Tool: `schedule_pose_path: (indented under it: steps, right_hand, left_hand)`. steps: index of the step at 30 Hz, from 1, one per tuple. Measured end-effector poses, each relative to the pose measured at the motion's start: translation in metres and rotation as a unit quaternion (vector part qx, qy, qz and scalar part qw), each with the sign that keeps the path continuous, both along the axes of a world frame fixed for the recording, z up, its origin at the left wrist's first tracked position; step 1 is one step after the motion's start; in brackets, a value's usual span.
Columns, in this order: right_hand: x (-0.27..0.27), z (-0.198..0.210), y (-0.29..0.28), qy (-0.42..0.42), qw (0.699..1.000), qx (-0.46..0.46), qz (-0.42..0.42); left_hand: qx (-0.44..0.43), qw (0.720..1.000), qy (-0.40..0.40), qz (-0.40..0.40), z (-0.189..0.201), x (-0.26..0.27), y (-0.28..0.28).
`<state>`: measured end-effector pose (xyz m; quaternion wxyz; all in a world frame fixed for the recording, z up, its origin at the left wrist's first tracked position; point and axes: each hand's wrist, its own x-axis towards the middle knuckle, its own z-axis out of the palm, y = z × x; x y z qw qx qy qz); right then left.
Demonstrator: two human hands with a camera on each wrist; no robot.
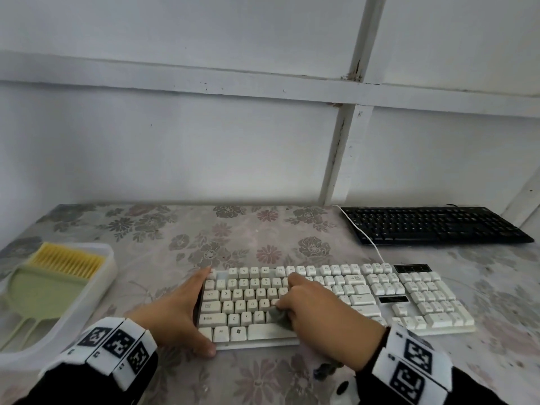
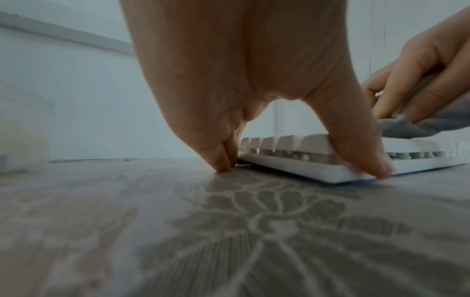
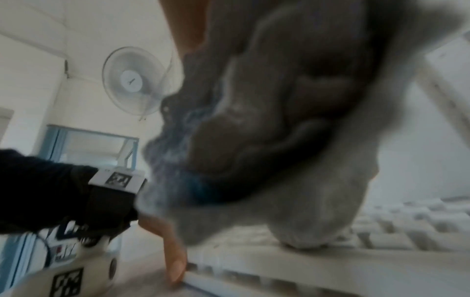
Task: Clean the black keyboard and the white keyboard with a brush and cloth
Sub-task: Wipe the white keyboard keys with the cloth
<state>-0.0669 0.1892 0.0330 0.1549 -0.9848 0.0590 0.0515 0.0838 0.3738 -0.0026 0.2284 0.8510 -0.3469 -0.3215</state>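
The white keyboard (image 1: 336, 299) lies across the middle of the flowered table, and the black keyboard (image 1: 432, 226) sits at the back right. My left hand (image 1: 206, 311) braces the white keyboard's left end. Its straight fingers (image 2: 221, 158) touch the far corner and its thumb (image 2: 368, 158) presses the near corner. My right hand (image 1: 315, 308) grips a bunched grey cloth (image 1: 279, 315) and presses it onto the letter keys above the space bar. In the right wrist view the cloth (image 3: 279, 120) fills the frame over the keys (image 3: 381, 231). A brush with yellow bristles (image 1: 67, 260) lies at the left.
The brush lies with a pale green dustpan (image 1: 38, 293) in a translucent tray (image 1: 102, 287) at the table's left edge. A white cable (image 1: 365, 232) runs from the white keyboard past the black one. A white wall stands just behind the table.
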Motion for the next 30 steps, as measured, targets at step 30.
schedule_pose_path:
  steps: [30]
  right_hand:
    - [-0.013,-0.008,-0.009,-0.049,0.993,0.110,-0.018]
  left_hand:
    - [-0.001,1.000,0.020,0.001,-0.004,0.006,0.001]
